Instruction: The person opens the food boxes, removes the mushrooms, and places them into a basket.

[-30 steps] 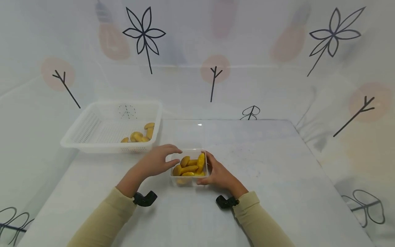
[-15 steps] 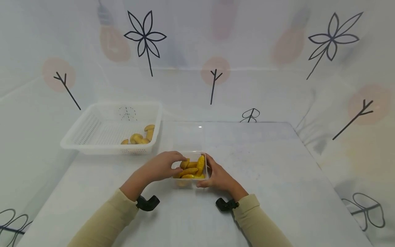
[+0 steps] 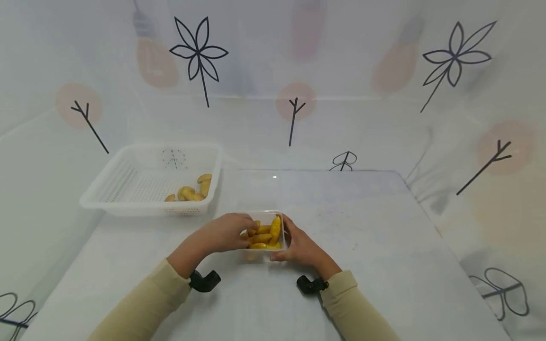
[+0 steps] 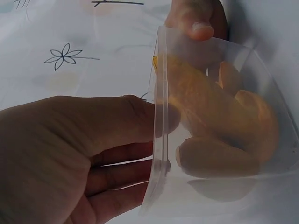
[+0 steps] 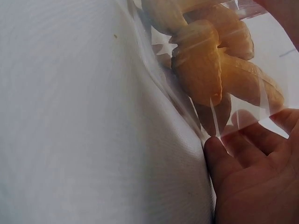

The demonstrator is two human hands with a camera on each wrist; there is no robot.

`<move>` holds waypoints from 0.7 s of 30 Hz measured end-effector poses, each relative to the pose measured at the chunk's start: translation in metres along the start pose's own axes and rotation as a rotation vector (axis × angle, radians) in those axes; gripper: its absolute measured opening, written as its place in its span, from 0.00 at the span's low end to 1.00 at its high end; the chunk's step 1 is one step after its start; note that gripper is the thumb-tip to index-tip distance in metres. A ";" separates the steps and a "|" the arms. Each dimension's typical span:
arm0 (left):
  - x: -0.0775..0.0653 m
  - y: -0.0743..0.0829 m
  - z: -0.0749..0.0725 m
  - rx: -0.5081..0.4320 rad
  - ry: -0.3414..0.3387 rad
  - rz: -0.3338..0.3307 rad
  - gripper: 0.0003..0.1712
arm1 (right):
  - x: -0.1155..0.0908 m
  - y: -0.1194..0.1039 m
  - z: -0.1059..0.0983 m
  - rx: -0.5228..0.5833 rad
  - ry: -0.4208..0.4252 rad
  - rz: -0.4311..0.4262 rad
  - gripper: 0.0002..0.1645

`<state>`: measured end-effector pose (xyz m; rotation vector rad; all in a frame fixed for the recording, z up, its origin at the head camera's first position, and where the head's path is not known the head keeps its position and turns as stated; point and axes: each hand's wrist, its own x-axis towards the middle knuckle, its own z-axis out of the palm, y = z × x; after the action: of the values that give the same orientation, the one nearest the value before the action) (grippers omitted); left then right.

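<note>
Gripping a clear box (image 3: 264, 250) of yellow mushrooms (image 3: 260, 238)

Set on the white table (image 3: 384, 237), between both hands, with mushrooms lying across one another inside and a knobbly yellow piece (image 3: 276, 228) leaning upright near the right wall. Seen through the side in both wrist views: mushrooms stacked at different angles.

Grasping the right side of the clear box in the right hand (image 3: 300, 244), with thumb at the near right corner and fingers curled round behind. Dipping the left hand (image 3: 226, 232) over the left rim, thumb and fingertips among the mushrooms. Cannot tell about a pinch on any single piece, on account of the partly hidden fingertips.

Wearing black wrist cameras (image 3: 204, 281) and pale tan sleeves (image 3: 358, 303).

Farther out, beyond the left hand: a white perforated basket (image 3: 136, 206) at the far left of the table, with a few more mushrooms (image 3: 204, 185) gathered in the near right part. Behind everything, a pale backdrop (image 3: 341, 71) patterned with line-drawn flowers (image 3: 198, 49) and pink circles (image 3: 295, 101).
</note>
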<state>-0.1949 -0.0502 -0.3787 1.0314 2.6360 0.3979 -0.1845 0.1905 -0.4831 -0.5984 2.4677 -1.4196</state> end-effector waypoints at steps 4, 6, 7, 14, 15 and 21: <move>0.004 0.001 -0.001 0.048 -0.036 0.005 0.16 | 0.000 0.001 0.000 -0.009 -0.003 -0.004 0.70; 0.005 0.002 -0.001 0.058 -0.053 -0.004 0.16 | 0.000 0.001 -0.001 -0.012 -0.003 -0.003 0.70; 0.006 0.002 -0.002 0.059 -0.061 -0.011 0.17 | 0.000 0.001 -0.001 -0.014 -0.002 -0.006 0.69; 0.012 0.003 -0.003 0.097 -0.106 -0.037 0.16 | 0.000 0.002 -0.001 -0.006 -0.002 0.010 0.70; 0.013 0.003 -0.003 0.104 -0.112 -0.037 0.16 | 0.000 0.002 -0.001 -0.004 -0.001 0.007 0.70; 0.019 0.004 -0.002 0.120 -0.139 -0.042 0.12 | 0.000 0.001 -0.002 -0.014 -0.004 0.004 0.69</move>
<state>-0.2061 -0.0346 -0.3780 0.9984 2.5779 0.1538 -0.1857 0.1924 -0.4834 -0.5977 2.4759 -1.3994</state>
